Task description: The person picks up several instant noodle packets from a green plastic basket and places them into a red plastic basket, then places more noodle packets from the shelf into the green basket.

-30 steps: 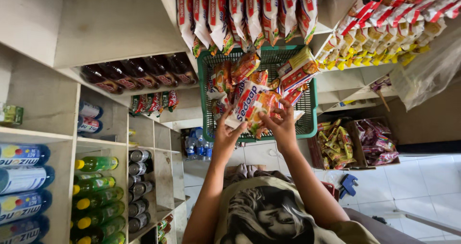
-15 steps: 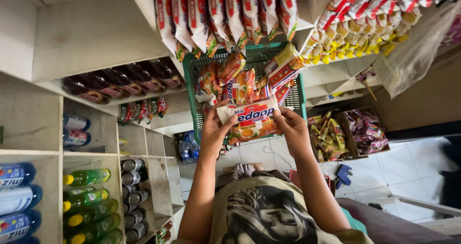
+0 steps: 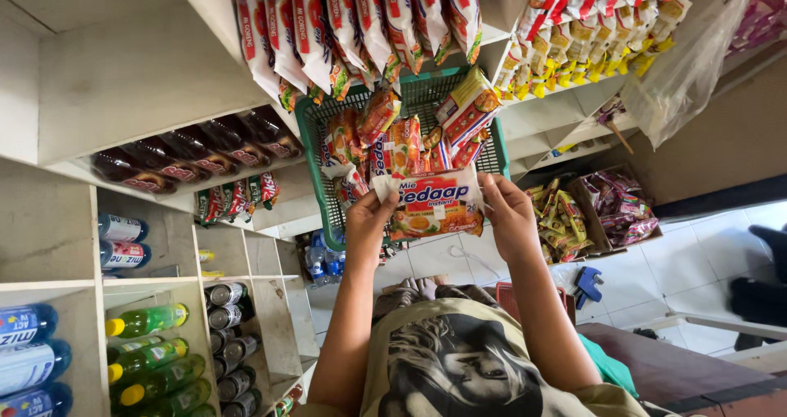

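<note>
Noodle packet [image 3: 433, 204]: white upper half, orange lower half, red and blue lettering; basket [image 3: 316, 150]: green plastic mesh; hanging packets [image 3: 352, 23]: white with red panels; bottles [image 3: 147, 319]: green with yellow caps; shelves [image 3: 115, 64]: cream.

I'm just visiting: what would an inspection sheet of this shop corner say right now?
Surface: white shelving, pale tiled floor.
Job's things: instant noodle packet, held flat over the green basket of noodle packets.
Clutter: hanging noodle packets, dark bottles, green bottles, cans, snack boxes.
Grippers: left hand and right hand each grip one end of the packet.
Cables: nothing seen.
Surroundings: clear plastic bag.
</note>
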